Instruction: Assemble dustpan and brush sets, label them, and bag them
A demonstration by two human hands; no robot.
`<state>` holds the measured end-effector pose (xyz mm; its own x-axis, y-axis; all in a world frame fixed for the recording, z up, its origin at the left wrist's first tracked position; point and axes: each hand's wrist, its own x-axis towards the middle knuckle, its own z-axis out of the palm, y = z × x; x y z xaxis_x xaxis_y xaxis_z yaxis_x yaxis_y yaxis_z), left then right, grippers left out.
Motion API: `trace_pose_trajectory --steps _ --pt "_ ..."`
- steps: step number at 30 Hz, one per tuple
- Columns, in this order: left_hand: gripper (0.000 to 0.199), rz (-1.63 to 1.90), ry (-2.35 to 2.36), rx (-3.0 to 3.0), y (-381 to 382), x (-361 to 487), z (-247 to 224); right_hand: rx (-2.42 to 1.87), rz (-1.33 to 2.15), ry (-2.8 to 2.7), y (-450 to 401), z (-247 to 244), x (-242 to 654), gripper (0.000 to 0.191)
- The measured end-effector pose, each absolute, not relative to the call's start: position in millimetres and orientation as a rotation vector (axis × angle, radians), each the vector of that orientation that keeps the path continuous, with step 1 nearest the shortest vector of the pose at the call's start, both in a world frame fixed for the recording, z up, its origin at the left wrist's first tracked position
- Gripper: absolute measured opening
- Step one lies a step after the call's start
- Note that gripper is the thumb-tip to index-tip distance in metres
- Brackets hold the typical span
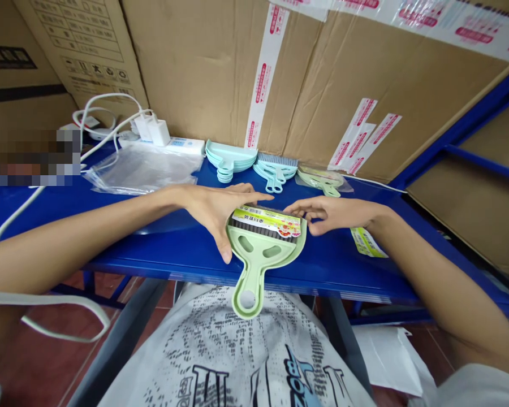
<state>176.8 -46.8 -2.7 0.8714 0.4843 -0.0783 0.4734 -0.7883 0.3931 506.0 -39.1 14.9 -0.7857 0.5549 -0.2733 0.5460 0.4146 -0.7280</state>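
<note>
A light green dustpan (248,280) lies at the blue table's front edge, its handle jutting over my lap. Inside it is a matching brush with dark bristles, and a yellow-green and white label (265,219) lies across the bristles. My left hand (220,212) is at the dustpan's left side, thumb and fingers spread apart, the thumb beside the rim. Near the upper right corner of the pan is my right hand (322,213), its fingers loosely curved and apart, with nothing seen in them. Whether its fingertips touch the label or the rim is hard to tell.
Stacked light blue dustpans (231,156), blue brushes (275,169) and green brushes (322,180) stand along the back by the cardboard. Clear plastic bags (146,168) and a white power strip (186,146) with cables lie back left. Another label (367,243) lies under my right wrist.
</note>
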Motion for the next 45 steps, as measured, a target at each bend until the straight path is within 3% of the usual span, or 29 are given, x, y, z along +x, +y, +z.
trace_pose_trajectory --steps 2,10,16,21,25,32,45 --pt "0.167 0.107 0.633 2.624 -44.8 177.7 -7.7 -1.117 1.482 -2.436 -37.6 10.3 504.8 0.065" --pt "0.160 0.315 0.501 2.514 -56.1 187.9 -16.3 -1.419 1.651 -1.909 -52.8 -13.0 482.7 0.051" --pt "0.160 0.425 0.322 2.540 -65.6 197.8 -26.5 -1.311 1.728 -2.072 -48.5 -15.1 479.6 0.067" --pt "0.160 0.461 0.313 2.537 -69.5 201.0 -28.2 -1.201 1.716 -2.168 -53.5 -13.6 474.9 0.064" --pt "0.159 0.491 0.305 2.545 -69.2 201.1 -28.6 -1.120 1.492 -2.338 -68.4 -9.5 468.6 0.063" --pt "0.161 0.515 0.290 2.553 -69.2 201.1 -31.6 -1.213 0.621 -2.696 -92.3 -6.7 455.7 0.048" --pt "0.162 0.498 0.296 2.552 -68.7 199.7 -31.3 -1.060 0.466 -2.821 -87.9 -8.2 458.1 0.039"
